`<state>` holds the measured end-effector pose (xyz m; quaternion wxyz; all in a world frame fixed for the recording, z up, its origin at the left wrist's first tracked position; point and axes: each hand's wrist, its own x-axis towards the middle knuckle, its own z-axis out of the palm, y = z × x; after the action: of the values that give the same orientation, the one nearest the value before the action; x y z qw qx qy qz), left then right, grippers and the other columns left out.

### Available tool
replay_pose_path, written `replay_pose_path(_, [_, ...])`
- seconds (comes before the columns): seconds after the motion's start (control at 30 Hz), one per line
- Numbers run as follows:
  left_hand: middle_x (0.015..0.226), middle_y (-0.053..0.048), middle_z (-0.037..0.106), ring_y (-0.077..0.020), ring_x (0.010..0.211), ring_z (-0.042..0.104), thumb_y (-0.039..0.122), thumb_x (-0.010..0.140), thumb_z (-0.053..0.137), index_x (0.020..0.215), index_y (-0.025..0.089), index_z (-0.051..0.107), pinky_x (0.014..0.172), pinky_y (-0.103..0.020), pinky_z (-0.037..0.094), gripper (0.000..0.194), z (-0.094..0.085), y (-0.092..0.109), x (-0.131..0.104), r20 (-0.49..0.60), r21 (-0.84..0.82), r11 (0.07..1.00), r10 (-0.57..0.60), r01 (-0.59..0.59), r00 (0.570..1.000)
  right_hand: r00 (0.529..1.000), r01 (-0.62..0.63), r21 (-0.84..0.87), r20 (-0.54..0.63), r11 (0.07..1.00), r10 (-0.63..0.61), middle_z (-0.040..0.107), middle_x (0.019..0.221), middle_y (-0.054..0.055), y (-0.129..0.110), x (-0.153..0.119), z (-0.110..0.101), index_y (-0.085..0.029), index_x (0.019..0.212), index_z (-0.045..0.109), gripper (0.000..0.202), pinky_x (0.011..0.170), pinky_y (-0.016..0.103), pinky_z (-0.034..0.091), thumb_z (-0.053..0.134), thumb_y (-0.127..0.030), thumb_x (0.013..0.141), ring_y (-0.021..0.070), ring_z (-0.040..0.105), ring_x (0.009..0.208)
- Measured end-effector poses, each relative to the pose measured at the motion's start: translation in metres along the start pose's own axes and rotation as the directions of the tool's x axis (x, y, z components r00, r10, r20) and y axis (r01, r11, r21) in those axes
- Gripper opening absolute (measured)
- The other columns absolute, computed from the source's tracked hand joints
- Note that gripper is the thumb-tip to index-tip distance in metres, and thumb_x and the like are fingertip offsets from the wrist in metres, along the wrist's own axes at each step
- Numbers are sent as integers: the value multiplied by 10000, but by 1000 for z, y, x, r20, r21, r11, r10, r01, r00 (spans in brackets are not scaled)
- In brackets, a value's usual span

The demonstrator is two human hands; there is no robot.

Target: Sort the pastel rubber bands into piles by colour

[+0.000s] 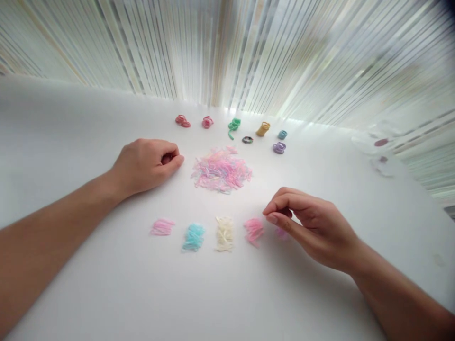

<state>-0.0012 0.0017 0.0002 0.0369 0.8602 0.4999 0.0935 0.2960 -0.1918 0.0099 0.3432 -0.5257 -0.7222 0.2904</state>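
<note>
From the head view, saw the left hand curled into a loose fist, apparently resting on the white table; could not tell of anything held inside. Just to the right of its fingertips, made out a mixed heap of thin pastel strips, well ahead and to the left of the right hand. Found that right hand drawn into a near-closed pinch, with thumb and index fingertips close together just beside a deeper pink pile; could make out no strip between them, yet could not rule one out. Close under its thumb, glimpsed a lilac pile, partly hidden. Farther left of the right hand, noted a cream pile, then a turquoise pile, then a pale pink pile, nearer the camera than the left fist. Beyond both hands, spotted small coils, among them a green coil and a gold coil.

Judged the step in hand as fine fingertip work at the colour piles, either setting down or lifting a strip. Judged the next move to call for a light, exact pinch, without brushing the lilac pile. Could read no brand, label or writing anywhere.
</note>
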Motion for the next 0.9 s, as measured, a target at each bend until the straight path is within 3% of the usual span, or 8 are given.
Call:
replay_pose_path(0.2, [815,-36,699,-206,768,605,481,912,442,817,222,661,671,-331,314,351,1,-1,0,1,-20,1000,16,-16,1000,1000,0,26,-27,1000,1,672,855,16,-12,-1,11,-226,936,706,130,643,254,475,640,-211,1046,123,609,736])
replay_pose_path(0.5, [863,-50,736,-207,774,599,434,892,470,734,217,590,650,-353,283,294,4,0,-3,-12,-146,988,43,-45,999,999,-29,-41,37,999,30,681,830,32,-38,13,34,-231,917,738,152,594,275,467,645,-237,1037,145,618,703])
replay_pose_path(0.73, [907,-54,770,-213,793,628,421,920,487,781,218,659,655,-363,304,299,8,-1,-5,-40,-182,980,72,-78,997,997,75,-99,40,992,-72,702,816,41,-66,48,64,-201,906,747,137,568,261,467,660,-219,1012,146,610,694])
replay_pose_path(0.9, [923,-61,791,-216,804,656,405,922,511,807,213,699,651,-360,335,292,8,-1,-5,-60,-182,979,80,-90,995,983,163,-108,100,981,-152,707,828,36,-70,65,90,-185,911,753,135,631,264,503,652,-153,995,136,618,696])
